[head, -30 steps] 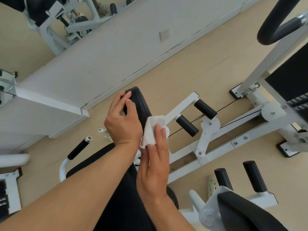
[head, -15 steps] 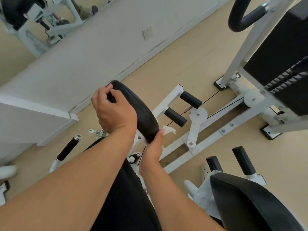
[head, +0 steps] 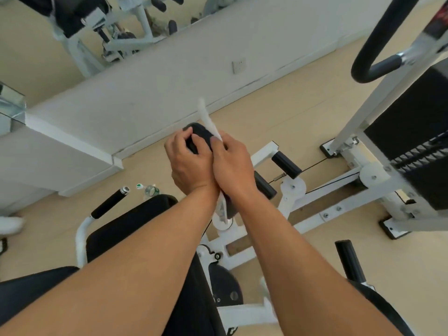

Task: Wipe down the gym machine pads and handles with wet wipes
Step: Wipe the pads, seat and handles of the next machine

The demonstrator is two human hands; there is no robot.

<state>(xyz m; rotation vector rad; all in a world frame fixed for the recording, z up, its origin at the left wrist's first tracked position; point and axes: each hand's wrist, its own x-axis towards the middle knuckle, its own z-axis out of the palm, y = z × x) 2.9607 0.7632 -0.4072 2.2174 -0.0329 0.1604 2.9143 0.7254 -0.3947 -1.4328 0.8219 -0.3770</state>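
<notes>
Beige gym flooring runs up to a white wall with a socket at the far side, and a mirror above it reflects more equipment. Over this floor stands a white-framed gym machine, its black weight stack at the right and a curved black bar at the far right.

At the middle, the left hand curls its fingers round the far end of a black pad, gripping it. The right hand lies just beside it, touching it at the wrist, and pinches a white wet wipe against the pad's right edge; the blurred free end of the wipe sticks up toward the wall. Both forearms reach in from the near side.

To the right of the hands sit two short black roller pads. At the left, a black handle with a metal cap rises from a white tube beside a black seat pad. A small bottle lies on the floor just beyond the seat. Another black roller stands at the near right.
</notes>
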